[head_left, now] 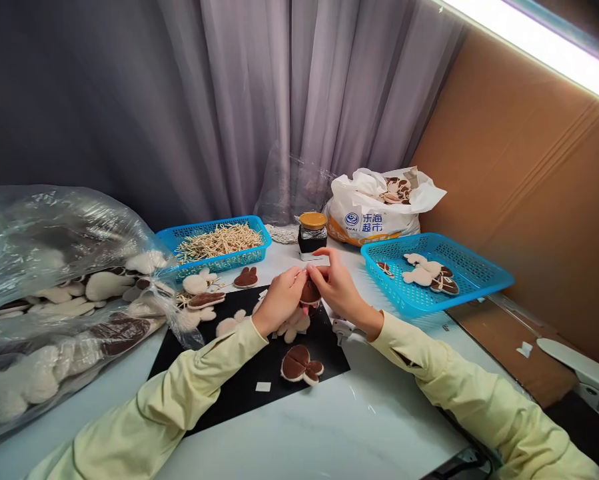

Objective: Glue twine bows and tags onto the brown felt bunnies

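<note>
1. The left hand (282, 300) and right hand (343, 293) meet, the fingers of both gripping 1 small brown rounded fabric piece (310, 292) between them; the right index finger is raised and bent.
2. Just below the fingers is a cream fluffy lobed fabric piece (294, 326), over a flat black mat (229, 400).
3. Nearer the wearer than the fingers lies a brown bunny-shaped fabric piece with pale edging (296, 365), near a small white rectangular slip (263, 387).
4. Beyond the fingers stands a dark jar with a golden lid (312, 235).
5. Beyond the fingers, leftward, a blue perforated plastic basket (264, 248) holds straw-coloured strands (219, 242).
</note>
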`<state>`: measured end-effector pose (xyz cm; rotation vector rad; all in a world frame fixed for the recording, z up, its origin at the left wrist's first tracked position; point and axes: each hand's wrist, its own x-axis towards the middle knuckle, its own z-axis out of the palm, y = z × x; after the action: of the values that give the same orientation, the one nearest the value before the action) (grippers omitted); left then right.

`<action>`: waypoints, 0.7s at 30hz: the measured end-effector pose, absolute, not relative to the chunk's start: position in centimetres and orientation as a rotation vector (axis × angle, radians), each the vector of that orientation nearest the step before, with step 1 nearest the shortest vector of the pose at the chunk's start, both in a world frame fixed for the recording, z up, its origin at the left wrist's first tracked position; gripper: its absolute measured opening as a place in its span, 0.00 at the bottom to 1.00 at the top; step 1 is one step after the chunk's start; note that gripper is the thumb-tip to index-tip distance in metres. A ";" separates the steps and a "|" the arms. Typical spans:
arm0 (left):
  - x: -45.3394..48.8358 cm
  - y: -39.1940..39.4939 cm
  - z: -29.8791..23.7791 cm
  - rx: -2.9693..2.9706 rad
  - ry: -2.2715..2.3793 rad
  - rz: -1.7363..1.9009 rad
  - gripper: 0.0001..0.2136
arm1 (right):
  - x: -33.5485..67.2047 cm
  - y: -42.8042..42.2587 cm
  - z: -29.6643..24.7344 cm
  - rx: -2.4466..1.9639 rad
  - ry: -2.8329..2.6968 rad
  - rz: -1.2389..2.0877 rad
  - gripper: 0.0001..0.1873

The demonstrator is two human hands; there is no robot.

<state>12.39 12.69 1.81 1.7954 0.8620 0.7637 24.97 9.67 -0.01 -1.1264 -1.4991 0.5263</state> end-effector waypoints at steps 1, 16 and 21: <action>12.4 12.8 1.6 1.795 0.881 0.807 0.12 | 24.9 9.7 -0.1 -1.134 -1.494 0.506 0.10; 12.6 11.3 1.9 1.880 0.901 0.799 0.15 | 25.7 10.2 0.5 -1.241 -1.423 0.473 0.11; 11.3 11.6 2.9 2.114 0.992 0.991 0.11 | 25.2 13.5 2.7 -1.352 -1.414 0.576 0.15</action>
<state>11.29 11.57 2.88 2.1138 0.9920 0.9912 25.17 13.47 2.72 -1.3524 -1.4140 0.5761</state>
